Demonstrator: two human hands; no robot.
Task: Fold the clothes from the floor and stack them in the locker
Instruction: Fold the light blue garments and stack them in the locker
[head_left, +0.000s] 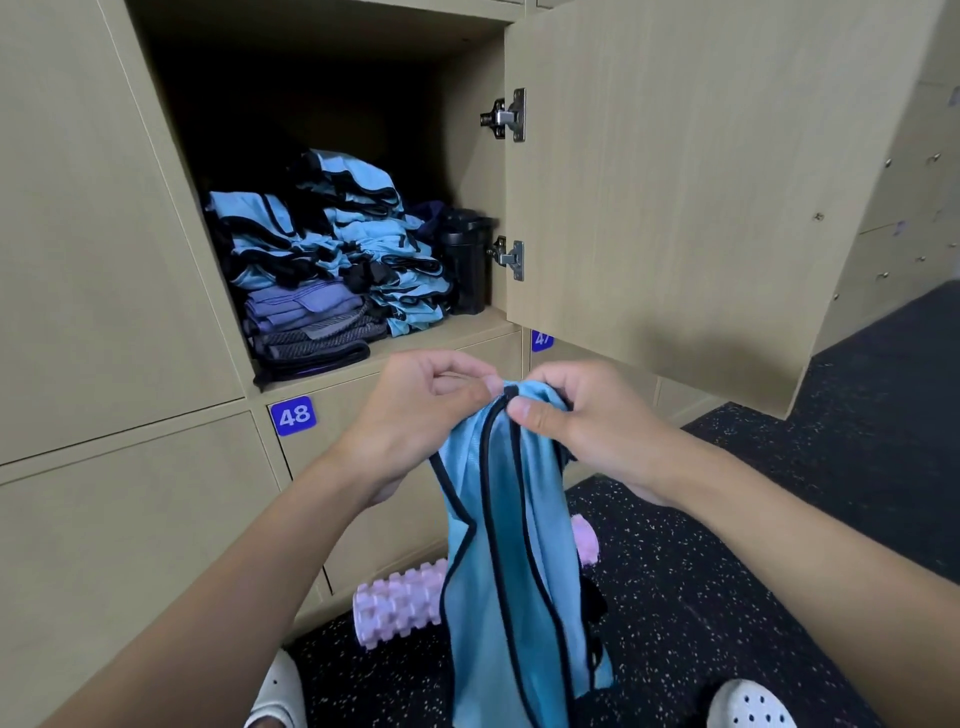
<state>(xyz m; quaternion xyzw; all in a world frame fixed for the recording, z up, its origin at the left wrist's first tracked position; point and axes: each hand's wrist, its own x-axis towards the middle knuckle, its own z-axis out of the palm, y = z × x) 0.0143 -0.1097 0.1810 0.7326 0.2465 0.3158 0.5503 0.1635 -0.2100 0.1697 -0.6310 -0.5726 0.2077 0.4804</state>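
Note:
A light blue bib with black trim (511, 561) hangs in front of me, below the open locker (467, 332). My left hand (415, 415) and my right hand (582, 415) pinch its top edge close together, fingertips almost touching. The cloth drops down to between my feet. Inside the locker lie two stacks of folded blue bibs (337, 239), with folded purple and grey clothes (311, 322) under the left stack.
A black bottle (467, 260) stands at the locker's right side. The locker door (701, 182) is swung open to the right. A pink foam roller (400, 603) lies on the dark speckled floor by the lower lockers. My white shoes (748, 706) show at the bottom.

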